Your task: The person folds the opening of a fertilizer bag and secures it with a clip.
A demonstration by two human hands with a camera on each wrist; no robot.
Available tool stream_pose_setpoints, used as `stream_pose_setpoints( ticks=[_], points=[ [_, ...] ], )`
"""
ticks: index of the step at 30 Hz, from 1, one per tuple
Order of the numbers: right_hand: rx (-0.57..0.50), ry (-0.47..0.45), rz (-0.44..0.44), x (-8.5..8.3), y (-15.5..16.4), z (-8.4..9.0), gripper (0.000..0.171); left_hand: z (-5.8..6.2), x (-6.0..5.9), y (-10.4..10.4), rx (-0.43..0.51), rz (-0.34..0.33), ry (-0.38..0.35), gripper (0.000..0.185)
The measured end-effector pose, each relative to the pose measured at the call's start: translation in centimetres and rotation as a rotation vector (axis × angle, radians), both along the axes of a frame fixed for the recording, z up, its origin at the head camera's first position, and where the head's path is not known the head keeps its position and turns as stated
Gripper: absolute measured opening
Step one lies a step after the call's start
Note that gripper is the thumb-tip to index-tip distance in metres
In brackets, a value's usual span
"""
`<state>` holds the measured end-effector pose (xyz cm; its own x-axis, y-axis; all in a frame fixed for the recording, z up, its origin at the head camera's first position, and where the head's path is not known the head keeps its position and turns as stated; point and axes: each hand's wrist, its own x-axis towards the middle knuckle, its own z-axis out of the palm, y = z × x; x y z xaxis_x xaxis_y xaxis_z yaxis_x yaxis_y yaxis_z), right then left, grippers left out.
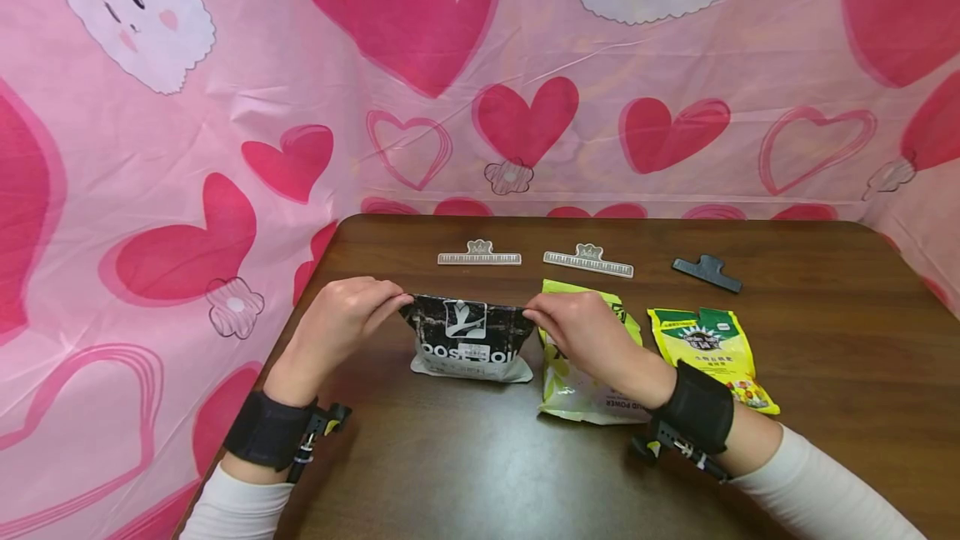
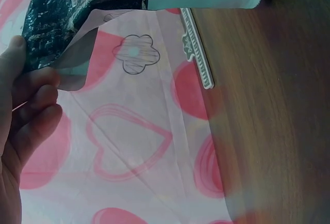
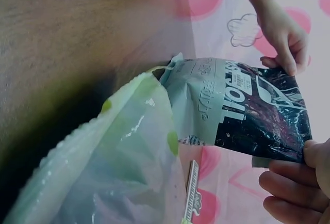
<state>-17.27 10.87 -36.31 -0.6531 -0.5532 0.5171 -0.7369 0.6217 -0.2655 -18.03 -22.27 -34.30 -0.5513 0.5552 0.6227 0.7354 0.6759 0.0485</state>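
Observation:
A black and white soil bag (image 1: 468, 340) stands upright on the table, its printed front towards me. My left hand (image 1: 341, 327) pinches its upper left corner between thumb and fingers. At the upper right corner, my right hand (image 1: 592, 332) pinches the edge in the same way, so the top is stretched flat between them. The right wrist view shows both hands on the black top edge of the bag (image 3: 263, 110). Under my right forearm lies a yellow-green bag (image 1: 581, 394), partly hidden by that hand.
A yellow bag with a green top (image 1: 705, 348) lies to the right. Along the back of the brown table (image 1: 450, 465) are two pale ruler-edged clips, a left one (image 1: 480, 257) and a middle one (image 1: 588, 262), and a dark clip (image 1: 707, 272). Pink heart-printed cloth (image 1: 420, 40) hangs behind.

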Motion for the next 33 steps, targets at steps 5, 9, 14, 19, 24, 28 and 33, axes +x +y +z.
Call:
stream_pose_setpoints(
  ticks=[5, 9, 14, 19, 24, 28, 33],
  points=[
    [0.045, 0.068, 0.022, -0.1, 0.0, 0.0, 0.006, 0.0, 0.0, 0.1, 0.002, -0.009, 0.003, 0.019],
    [0.058, 0.097, 0.042, -0.5, -0.1, 0.1, 0.008, -0.1, -0.2, 0.1, 0.018, -0.007, -0.002, 0.018],
    [0.089, 0.111, 0.071, -0.9, 0.1, 0.1, 0.006, -0.1, -0.3, 0.1, 0.044, -0.008, -0.004, 0.018],
    [0.149, 0.129, 0.080, -1.1, 0.5, 0.4, 0.006, 0.1, -0.6, 0.2, 0.090, -0.040, 0.003, 0.015],
    [0.191, 0.129, 0.105, -1.4, 0.4, 0.6, 0.006, 0.1, -0.6, 0.2, 0.144, -0.090, -0.057, 0.012],
    [0.191, 0.139, 0.126, -1.5, 0.2, 0.4, 0.008, 0.0, -0.4, 0.2, 0.177, -0.121, -0.117, 0.019],
    [0.136, 0.124, 0.095, -1.3, -0.2, 0.7, 0.010, 0.1, -0.4, 0.8, 0.161, -0.145, -0.159, 0.026]
  ],
)
